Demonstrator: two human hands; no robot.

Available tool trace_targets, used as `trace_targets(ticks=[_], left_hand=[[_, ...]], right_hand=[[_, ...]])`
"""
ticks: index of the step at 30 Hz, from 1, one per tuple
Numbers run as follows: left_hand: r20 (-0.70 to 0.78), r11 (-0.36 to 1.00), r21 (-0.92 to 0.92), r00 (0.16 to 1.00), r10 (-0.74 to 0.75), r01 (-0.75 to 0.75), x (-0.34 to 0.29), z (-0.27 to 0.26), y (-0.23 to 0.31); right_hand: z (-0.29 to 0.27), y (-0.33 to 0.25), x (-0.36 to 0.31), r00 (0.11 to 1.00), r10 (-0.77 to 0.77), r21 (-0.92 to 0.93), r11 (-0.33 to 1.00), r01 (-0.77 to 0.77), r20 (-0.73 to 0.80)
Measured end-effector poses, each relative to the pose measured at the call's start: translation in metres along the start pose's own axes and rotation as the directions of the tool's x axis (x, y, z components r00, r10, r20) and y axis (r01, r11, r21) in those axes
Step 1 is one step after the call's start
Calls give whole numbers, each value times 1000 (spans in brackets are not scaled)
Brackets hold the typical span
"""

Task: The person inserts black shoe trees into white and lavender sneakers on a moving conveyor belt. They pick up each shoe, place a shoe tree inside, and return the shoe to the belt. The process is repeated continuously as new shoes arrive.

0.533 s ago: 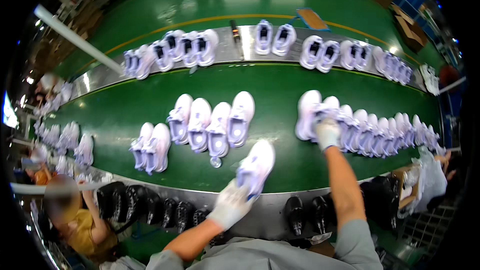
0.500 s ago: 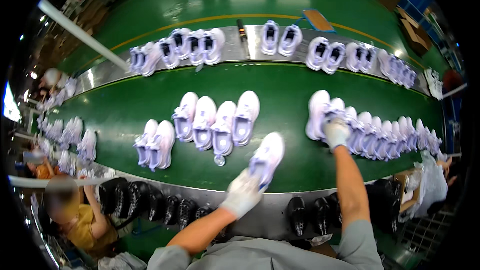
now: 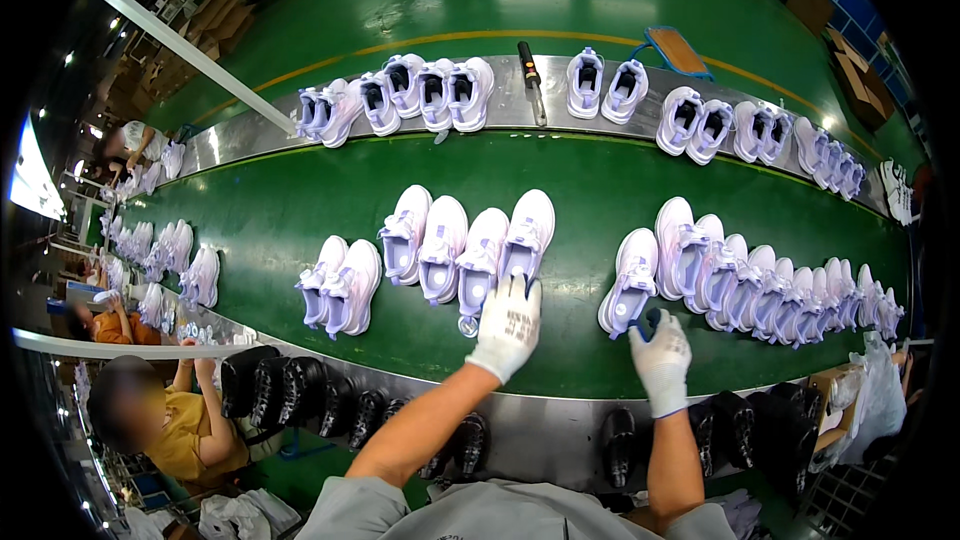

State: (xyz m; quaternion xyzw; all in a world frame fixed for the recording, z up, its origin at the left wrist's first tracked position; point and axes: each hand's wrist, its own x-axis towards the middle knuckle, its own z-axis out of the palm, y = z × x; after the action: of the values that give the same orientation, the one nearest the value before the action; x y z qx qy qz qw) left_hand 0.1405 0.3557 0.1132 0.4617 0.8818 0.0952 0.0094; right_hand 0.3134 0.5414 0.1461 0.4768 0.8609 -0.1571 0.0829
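My left hand (image 3: 508, 328), in a white knit glove, reaches with outstretched fingers to the heel of a white and lilac sneaker (image 3: 530, 230). That sneaker is the rightmost of several standing together on the green belt (image 3: 585, 365), toes pointing away from me. My right hand (image 3: 661, 355), also gloved, has thumb and forefinger apart, with dark blue fingertips showing. It is just below the heel of another sneaker (image 3: 632, 280), with nothing visible in its grasp. Beyond that one, a tight row of matching sneakers (image 3: 745, 285) runs off to the right.
A sneaker pair (image 3: 340, 285) stands left on the belt. The far metal ledge (image 3: 510, 110) carries more sneakers and a black-handled tool (image 3: 530, 75). Black shoe-shaped forms (image 3: 300, 390) line the near edge. A co-worker in yellow (image 3: 195, 430) is at left; an open carton (image 3: 835, 405) is at right.
The sneaker my left hand held now stands at the row's left end, released. My left hand has moved up to the group's rightmost sneaker. My right hand has drawn back from the row toward me.
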Motion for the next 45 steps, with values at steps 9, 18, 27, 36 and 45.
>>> trace_targets(ticks=[9, 18, 27, 36, 45], left_hand=[[370, 988, -46, 916, 154, -148, 30, 37, 8], [-125, 929, -267, 965, 231, -257, 3, -12, 16], [327, 964, 217, 919, -218, 151, -49, -48, -210], [430, 994, 82, 897, -105, 77, -41, -28, -215], [427, 997, -76, 904, 28, 5, -73, -3, -89]], right_hand=[[53, -28, 21, 985, -11, -181, 983, 42, 170], [12, -37, -7, 984, -165, -138, 978, 155, -68], [49, -184, -46, 688, -609, 17, 754, 657, 395], [108, -217, -17, 792, -503, -205, 783, 587, 346], [75, -124, -6, 834, -484, -276, 790, 547, 267]])
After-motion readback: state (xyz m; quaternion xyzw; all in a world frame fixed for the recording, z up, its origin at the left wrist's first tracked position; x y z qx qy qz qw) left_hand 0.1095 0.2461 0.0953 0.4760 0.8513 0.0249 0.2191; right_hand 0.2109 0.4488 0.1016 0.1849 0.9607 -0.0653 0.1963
